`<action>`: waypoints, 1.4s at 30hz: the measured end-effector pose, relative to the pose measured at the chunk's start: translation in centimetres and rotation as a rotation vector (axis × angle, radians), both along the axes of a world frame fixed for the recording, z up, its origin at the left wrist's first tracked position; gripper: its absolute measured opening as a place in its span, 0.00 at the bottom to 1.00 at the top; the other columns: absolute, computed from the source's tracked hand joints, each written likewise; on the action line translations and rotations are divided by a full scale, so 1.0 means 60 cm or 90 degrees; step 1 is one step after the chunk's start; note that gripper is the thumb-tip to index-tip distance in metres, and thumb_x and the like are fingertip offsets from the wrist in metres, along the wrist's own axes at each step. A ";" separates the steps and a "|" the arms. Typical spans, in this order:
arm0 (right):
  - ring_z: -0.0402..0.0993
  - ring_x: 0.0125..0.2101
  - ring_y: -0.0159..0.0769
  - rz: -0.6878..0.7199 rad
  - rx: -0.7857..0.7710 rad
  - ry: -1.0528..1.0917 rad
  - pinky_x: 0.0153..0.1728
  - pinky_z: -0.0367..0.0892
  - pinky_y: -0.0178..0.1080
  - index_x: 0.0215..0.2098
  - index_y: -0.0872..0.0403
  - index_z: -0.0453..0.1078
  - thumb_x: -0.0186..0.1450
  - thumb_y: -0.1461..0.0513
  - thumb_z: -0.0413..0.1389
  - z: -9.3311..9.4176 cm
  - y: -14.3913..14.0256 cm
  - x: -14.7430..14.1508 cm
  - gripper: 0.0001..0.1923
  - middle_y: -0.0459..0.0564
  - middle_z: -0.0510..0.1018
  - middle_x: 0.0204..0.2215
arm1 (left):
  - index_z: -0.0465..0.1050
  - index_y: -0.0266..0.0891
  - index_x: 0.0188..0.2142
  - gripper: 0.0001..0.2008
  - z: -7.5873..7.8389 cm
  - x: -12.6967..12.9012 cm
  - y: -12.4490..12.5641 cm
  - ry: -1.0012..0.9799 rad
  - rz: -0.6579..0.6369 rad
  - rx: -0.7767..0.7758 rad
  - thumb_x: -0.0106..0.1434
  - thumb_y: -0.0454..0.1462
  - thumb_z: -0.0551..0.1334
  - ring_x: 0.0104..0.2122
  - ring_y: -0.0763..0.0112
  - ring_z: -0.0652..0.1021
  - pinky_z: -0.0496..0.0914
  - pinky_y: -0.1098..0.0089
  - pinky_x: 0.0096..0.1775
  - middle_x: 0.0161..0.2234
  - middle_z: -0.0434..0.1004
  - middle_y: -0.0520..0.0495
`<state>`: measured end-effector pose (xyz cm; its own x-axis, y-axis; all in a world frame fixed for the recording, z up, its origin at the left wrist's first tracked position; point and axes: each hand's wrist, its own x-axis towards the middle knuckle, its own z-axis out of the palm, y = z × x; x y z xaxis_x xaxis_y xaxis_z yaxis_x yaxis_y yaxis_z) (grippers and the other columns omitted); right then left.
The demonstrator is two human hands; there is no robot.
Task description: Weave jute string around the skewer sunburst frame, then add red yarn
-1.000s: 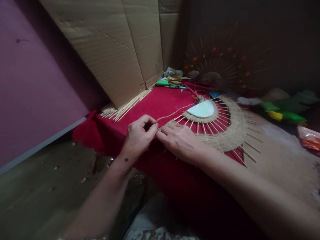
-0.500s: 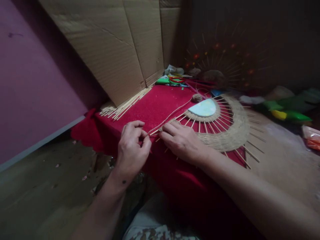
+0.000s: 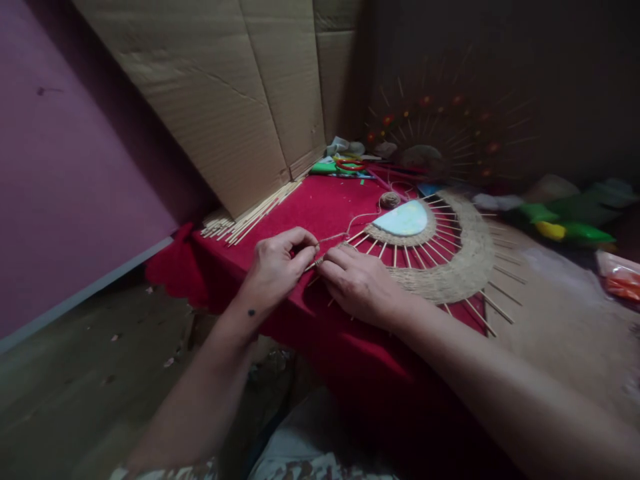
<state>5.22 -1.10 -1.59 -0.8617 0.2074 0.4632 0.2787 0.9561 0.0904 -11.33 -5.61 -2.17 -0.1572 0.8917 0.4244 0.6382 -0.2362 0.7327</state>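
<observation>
A half-round woven piece (image 3: 440, 283) lies on the red cloth, with thin sticks fanning out from a pale blue half disc (image 3: 404, 219). Twine is woven across the sticks in a wide outer band. My left hand (image 3: 283, 260) pinches the twine (image 3: 333, 237) beside the piece's left end. Closed over that end of the woven band, my right hand (image 3: 357, 280) grips the edge and hides part of it. From the left hand the twine runs back, slack and curved, to a small ball of twine (image 3: 390, 200) behind the half disc.
A bundle of loose sticks (image 3: 250, 217) lies by a leaning cardboard sheet (image 3: 210, 87). Red-handled scissors (image 3: 350, 164) and scraps are at the back of the red cloth (image 3: 320, 200). A second stick fan with small flowers (image 3: 425, 103) stands behind. Green and yellow packets (image 3: 565, 227) lie right.
My left hand has moved right and slightly up, closer to my right hand, drawing the twine with it. The twine now bends in a loose curve. My right hand keeps its hold.
</observation>
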 end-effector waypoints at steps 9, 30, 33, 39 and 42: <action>0.66 0.34 0.36 -0.078 -0.026 0.247 0.34 0.66 0.38 0.39 0.57 0.67 0.64 0.67 0.46 0.005 -0.003 0.012 0.09 0.53 0.70 0.33 | 0.71 0.37 0.31 0.06 0.006 0.007 -0.031 0.095 -0.071 -0.001 0.60 0.32 0.55 0.33 0.73 0.72 0.65 0.72 0.38 0.31 0.73 0.50; 0.67 0.30 0.35 -0.094 -0.124 0.128 0.36 0.60 0.38 0.34 0.56 0.71 0.68 0.64 0.44 0.001 0.012 0.016 0.14 0.51 0.76 0.28 | 0.72 0.38 0.37 0.08 -0.007 0.005 -0.027 0.182 -0.019 -0.003 0.60 0.33 0.56 0.37 0.67 0.73 0.67 0.65 0.41 0.34 0.73 0.46; 0.67 0.30 0.34 -0.115 -0.120 0.147 0.35 0.60 0.38 0.33 0.56 0.72 0.68 0.64 0.44 0.001 0.014 0.016 0.14 0.51 0.76 0.27 | 0.74 0.38 0.35 0.08 -0.008 0.008 -0.025 0.194 -0.017 -0.009 0.60 0.33 0.55 0.37 0.66 0.73 0.67 0.65 0.42 0.34 0.75 0.47; 0.66 0.29 0.37 -0.236 -0.100 0.150 0.34 0.60 0.40 0.30 0.56 0.73 0.64 0.63 0.50 0.010 0.043 0.028 0.11 0.52 0.75 0.25 | 0.75 0.38 0.35 0.09 -0.016 0.009 -0.021 0.214 0.012 0.015 0.60 0.34 0.55 0.37 0.66 0.74 0.67 0.65 0.41 0.34 0.76 0.46; 0.66 0.34 0.41 -0.268 -0.066 0.137 0.36 0.61 0.43 0.33 0.55 0.74 0.62 0.65 0.52 0.031 0.054 0.055 0.08 0.54 0.75 0.30 | 0.75 0.38 0.34 0.09 -0.018 0.008 -0.020 0.212 0.012 0.018 0.60 0.35 0.55 0.37 0.66 0.75 0.67 0.65 0.41 0.34 0.77 0.46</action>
